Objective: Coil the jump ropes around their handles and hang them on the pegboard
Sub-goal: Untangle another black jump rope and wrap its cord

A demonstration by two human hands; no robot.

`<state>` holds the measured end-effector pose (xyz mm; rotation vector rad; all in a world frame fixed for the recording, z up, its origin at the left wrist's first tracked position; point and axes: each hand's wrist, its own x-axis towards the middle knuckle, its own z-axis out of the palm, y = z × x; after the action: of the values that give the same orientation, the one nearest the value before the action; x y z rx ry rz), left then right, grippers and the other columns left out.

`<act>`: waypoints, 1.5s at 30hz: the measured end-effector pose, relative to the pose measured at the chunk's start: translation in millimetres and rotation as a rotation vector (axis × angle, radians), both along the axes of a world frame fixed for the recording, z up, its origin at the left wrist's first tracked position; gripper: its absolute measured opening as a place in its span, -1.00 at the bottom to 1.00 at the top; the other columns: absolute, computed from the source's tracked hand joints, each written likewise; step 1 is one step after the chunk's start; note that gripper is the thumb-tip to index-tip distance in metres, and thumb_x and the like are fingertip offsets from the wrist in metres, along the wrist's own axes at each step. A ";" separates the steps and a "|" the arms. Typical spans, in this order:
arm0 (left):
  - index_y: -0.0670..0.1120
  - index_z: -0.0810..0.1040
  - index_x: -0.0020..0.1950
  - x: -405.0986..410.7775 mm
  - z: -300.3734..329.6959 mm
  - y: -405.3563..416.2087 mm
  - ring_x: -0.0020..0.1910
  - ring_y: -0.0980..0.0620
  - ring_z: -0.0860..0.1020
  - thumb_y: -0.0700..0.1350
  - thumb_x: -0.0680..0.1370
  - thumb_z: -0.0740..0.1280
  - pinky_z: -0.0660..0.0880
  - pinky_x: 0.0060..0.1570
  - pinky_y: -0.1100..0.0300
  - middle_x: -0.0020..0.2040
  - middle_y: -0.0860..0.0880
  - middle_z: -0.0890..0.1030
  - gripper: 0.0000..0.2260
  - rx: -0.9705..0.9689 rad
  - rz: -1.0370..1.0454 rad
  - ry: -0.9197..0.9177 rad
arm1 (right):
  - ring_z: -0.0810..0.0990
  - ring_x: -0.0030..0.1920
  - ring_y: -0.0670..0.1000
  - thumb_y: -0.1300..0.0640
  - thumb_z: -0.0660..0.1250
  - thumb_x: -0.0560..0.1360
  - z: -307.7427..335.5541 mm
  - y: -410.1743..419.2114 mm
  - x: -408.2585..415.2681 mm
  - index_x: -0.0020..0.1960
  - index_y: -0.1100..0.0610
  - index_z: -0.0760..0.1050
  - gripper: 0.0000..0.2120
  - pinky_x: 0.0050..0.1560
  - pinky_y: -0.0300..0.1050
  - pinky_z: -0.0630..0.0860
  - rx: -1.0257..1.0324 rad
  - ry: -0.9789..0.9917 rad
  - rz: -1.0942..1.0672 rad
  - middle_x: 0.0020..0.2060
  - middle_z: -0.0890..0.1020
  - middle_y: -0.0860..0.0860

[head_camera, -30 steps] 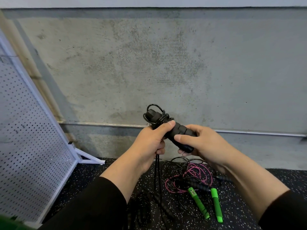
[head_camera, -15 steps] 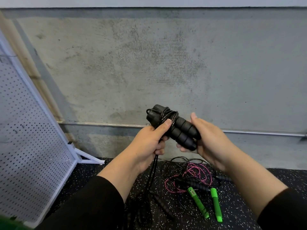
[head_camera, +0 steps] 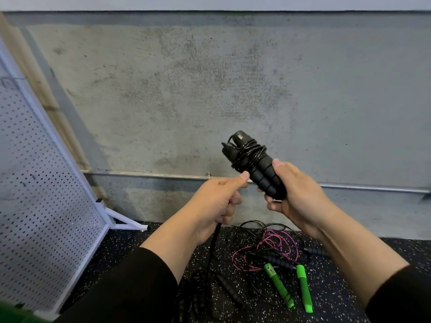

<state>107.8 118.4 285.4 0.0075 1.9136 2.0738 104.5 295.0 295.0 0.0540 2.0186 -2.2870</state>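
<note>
While right hand [head_camera: 300, 197] grips black handles [head_camera: 261, 169], left hand [head_camera: 217, 201] pinches rope [head_camera: 214, 238].

Open air lies between the pegboard [head_camera: 35, 183] and hands; tangled ropes [head_camera: 268, 248] clutter, seemingly, the floor [head_camera: 349, 299].

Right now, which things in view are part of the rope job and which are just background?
Job:
- black handles, cord wound round their upper part, held by right hand
- loose cord gripped by left hand
- pegboard
- green-handled rope, pink rope on floor

Background:
- concrete wall
- metal pipe
</note>
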 end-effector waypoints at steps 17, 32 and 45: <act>-0.06 0.50 -0.13 -3.8 -5.5 10.0 -0.51 0.13 0.15 0.11 0.58 0.40 0.09 -0.54 0.27 -0.41 0.04 0.35 -0.74 0.199 0.189 -0.112 | 0.61 -0.06 -0.14 -0.21 0.49 0.42 -8.5 -23.1 5.7 0.17 -0.03 0.52 -0.57 -0.02 -0.10 0.59 0.488 0.196 -0.013 0.02 0.65 -0.06; -0.07 0.59 0.04 -3.7 -0.2 1.6 -0.50 0.13 0.18 0.22 0.54 0.41 0.08 -0.49 0.25 -0.30 0.00 0.48 -0.64 0.075 0.084 -0.090 | 0.57 -0.35 0.00 0.26 0.48 0.50 -1.7 -8.8 4.1 0.06 0.06 0.53 -0.78 -0.35 -0.13 0.58 0.373 0.184 -0.065 -0.22 0.63 0.08; 0.02 0.51 0.08 -3.6 -4.8 -4.7 -0.51 0.15 0.15 0.24 0.53 0.41 0.07 -0.55 0.30 -0.35 0.05 0.41 -0.66 0.132 0.069 -0.109 | 0.55 -0.27 -0.02 -0.19 0.10 0.67 -5.6 -10.9 6.9 0.08 0.03 0.47 -0.67 -0.25 -0.03 0.47 0.400 0.095 0.104 -0.20 0.67 0.05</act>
<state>104.2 113.7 280.5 -0.1407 1.7340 2.1940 111.3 284.1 289.5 -0.1311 2.4324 -1.8273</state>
